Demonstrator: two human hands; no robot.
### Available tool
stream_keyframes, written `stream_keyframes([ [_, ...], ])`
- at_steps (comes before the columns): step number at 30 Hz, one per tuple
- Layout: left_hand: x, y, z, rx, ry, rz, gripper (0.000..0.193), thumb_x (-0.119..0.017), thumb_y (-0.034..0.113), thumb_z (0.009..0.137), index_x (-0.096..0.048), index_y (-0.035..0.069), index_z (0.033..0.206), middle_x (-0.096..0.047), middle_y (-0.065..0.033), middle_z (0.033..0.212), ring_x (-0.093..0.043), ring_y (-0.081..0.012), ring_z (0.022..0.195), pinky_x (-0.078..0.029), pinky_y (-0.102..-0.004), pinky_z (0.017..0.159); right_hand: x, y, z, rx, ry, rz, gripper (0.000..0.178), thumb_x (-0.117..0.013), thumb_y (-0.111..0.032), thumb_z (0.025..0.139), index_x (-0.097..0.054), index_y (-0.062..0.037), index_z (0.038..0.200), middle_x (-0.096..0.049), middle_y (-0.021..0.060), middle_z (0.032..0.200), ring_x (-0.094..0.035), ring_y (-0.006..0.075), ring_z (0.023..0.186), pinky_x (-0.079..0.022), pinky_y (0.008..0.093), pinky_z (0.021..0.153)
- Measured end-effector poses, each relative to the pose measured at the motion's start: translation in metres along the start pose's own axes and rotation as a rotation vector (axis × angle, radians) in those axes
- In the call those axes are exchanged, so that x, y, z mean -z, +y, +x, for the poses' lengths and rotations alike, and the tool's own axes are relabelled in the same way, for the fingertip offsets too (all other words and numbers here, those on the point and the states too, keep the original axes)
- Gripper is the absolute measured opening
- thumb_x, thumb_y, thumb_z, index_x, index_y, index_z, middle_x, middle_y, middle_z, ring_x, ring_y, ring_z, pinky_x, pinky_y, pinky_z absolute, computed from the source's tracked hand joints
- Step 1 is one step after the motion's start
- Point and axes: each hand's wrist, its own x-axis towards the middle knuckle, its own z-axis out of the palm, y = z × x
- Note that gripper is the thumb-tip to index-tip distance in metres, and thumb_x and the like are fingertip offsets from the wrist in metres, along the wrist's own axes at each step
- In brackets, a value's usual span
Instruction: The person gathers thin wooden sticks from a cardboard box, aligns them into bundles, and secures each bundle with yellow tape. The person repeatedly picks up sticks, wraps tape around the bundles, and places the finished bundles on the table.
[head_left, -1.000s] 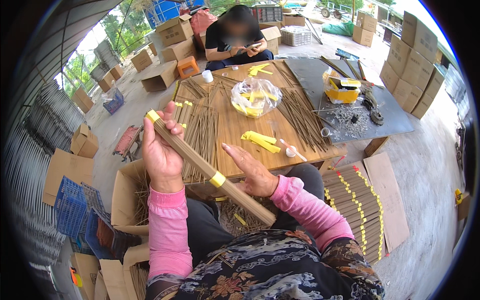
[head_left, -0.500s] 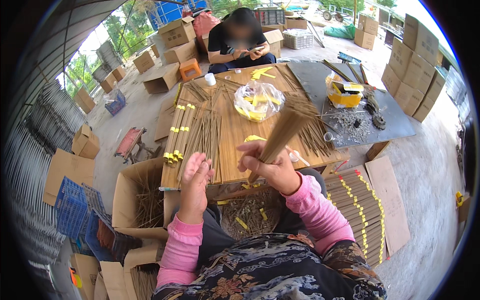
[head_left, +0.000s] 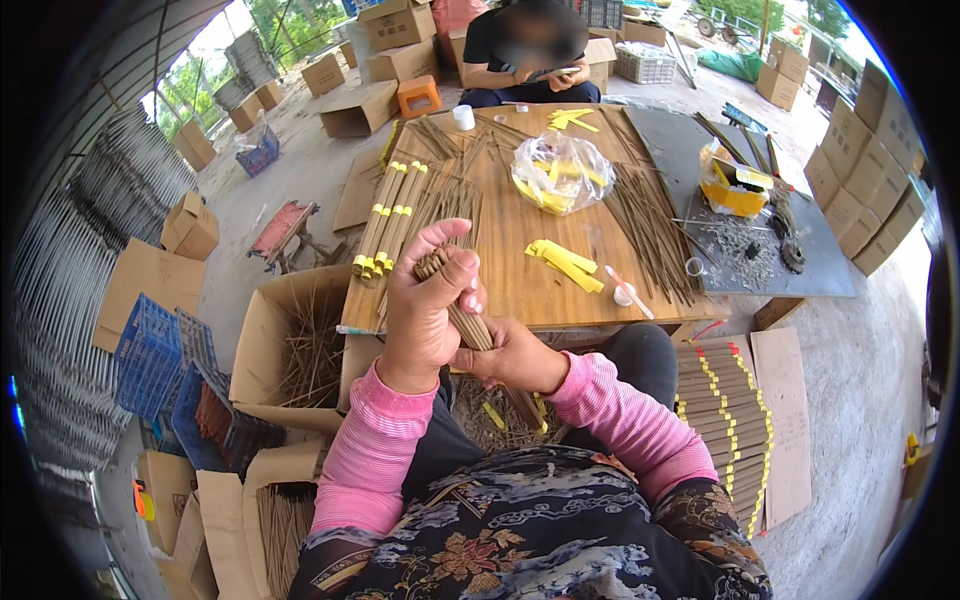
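The wooden tabletop (head_left: 550,305) was smooth and warm brown, with a flat, dull grey board (head_left: 820,275) adjoining its right side. An open cardboard box (head_left: 262,340) of loose twigs stood at the near left corner. Straight, thin sticks (head_left: 655,235) lay fanned on the right of the wood; banded bundles (head_left: 388,225) lay at the left. A crinkled clear bag (head_left: 563,172) sat beyond some flat yellow strips (head_left: 563,265).

The bundle of brown sticks (head_left: 470,328) was in both hands, slanting from above the lap toward the tabletop's near edge. The left hand (head_left: 418,320) had its fingers curled closed around the upper end, the blunt stick tips showing between thumb and forefinger. The right hand (head_left: 520,358) had its fingers wrapped around the bundle just below.

Plain wood grain showed between the near edge and the yellow strips; the knees flanked the bundle's lower end.
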Motion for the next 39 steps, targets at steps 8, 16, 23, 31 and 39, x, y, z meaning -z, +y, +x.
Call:
stream_keyframes([
  [8, 0.015, 0.01, 0.007, 0.037, -0.094, -0.099, 0.027, -0.058, 0.015, 0.084, -0.05, 0.002, 0.106, -0.041, 0.0029, 0.052, -0.036, -0.0047, 0.04, -0.034, -0.0204, 0.04, -0.007, -0.008, -0.002, 0.084, -0.031, -0.033, 0.022, -0.061, -0.018, 0.083, -0.053, 0.0018, 0.088, -0.05, 0.0028, 0.067, -0.044, 0.0071, 0.064, -0.042, 0.0251, 0.058],
  [16, 0.008, 0.003, 0.003, 0.05, -0.143, 0.041, 0.034, -0.059, 0.02, 0.084, -0.048, 0.001, 0.11, -0.037, 0.0035, 0.049, -0.031, -0.0037, 0.036, -0.03, -0.0201, 0.037, -0.004, 0.002, 0.002, 0.154, 0.02, -0.253, 0.029, -0.061, -0.019, 0.082, -0.051, 0.0012, 0.1, -0.057, 0.0048, 0.07, -0.057, 0.0143, 0.066, -0.047, 0.029, 0.062],
  [23, -0.001, 0.006, 0.004, -0.029, -0.16, -0.08, 0.084, -0.065, 0.041, 0.076, -0.018, 0.002, 0.134, -0.053, -0.0101, 0.087, -0.052, -0.0157, 0.071, -0.044, -0.0275, 0.068, -0.007, 0.004, 0.003, 0.274, 0.138, -0.141, 0.021, -0.058, -0.011, 0.083, -0.052, 0.0012, 0.099, -0.059, 0.0059, 0.081, -0.056, 0.0117, 0.076, -0.046, 0.0259, 0.067],
  [31, 0.02, -0.031, -0.022, -0.031, 0.009, 0.522, 0.07, -0.068, 0.023, 0.078, -0.028, -0.011, 0.126, -0.061, -0.0099, 0.085, -0.058, -0.0146, 0.081, -0.045, -0.0274, 0.079, -0.002, 0.021, 0.003, 0.355, 0.248, -0.52, 0.027, -0.061, -0.006, 0.074, -0.052, 0.001, 0.098, -0.061, 0.0151, 0.084, -0.061, 0.0313, 0.081, -0.048, 0.0323, 0.068],
  [39, 0.002, -0.011, -0.032, -0.056, -0.194, 0.469, 0.05, -0.063, 0.021, 0.083, -0.042, -0.011, 0.116, -0.051, -0.0017, 0.057, -0.045, -0.0059, 0.048, -0.044, -0.0228, 0.058, -0.001, 0.029, -0.003, 0.392, 0.077, -0.265, 0.042, -0.062, -0.004, 0.074, -0.045, 0.0011, 0.112, -0.059, 0.0148, 0.092, -0.06, 0.0221, 0.083, -0.048, 0.03, 0.071],
])
